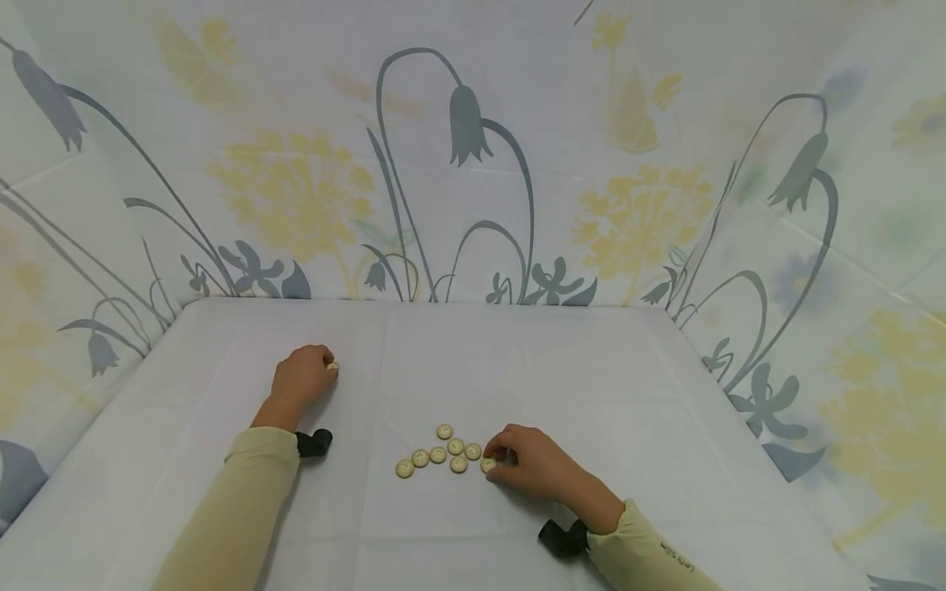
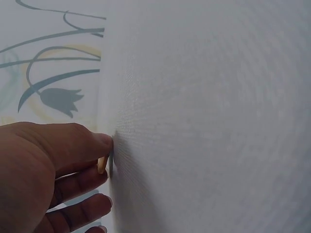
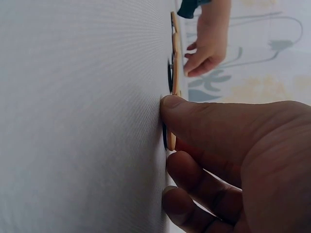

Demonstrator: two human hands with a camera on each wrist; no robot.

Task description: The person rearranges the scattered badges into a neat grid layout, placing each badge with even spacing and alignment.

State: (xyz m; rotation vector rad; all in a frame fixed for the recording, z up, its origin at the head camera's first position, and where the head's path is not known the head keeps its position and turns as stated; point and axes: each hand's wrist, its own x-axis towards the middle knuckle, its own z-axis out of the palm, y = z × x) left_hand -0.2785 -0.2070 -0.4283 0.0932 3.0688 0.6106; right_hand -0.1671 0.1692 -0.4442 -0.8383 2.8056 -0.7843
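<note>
Head view, near to far. Right hand [image 1: 534,465]: fingers curled down, pinching one small round cream-coloured button [image 1: 488,465] flat against the white cloth-covered counter [image 1: 591,394]. Just beside it, a cluster of six matching cream buttons [image 1: 439,453] lies in a loose row, several touching. Left hand [image 1: 301,376]: farther back and well apart from the cluster, fingertips closed on a single cream button [image 1: 332,366] at the counter surface. Backdrop: floral-printed fabric walls [image 1: 473,164].

Handling, judged: buttons are light, rigid, thin and smooth, likely to slide on cloth; best taken by the rim between thumb and fingertip.

Obscured: both held buttons are mostly covered by fingers; wrist views show them edge-on only. Hole count is too small to read. A black strap [image 1: 314,443] on each wrist is partly hidden by the sleeve.
</note>
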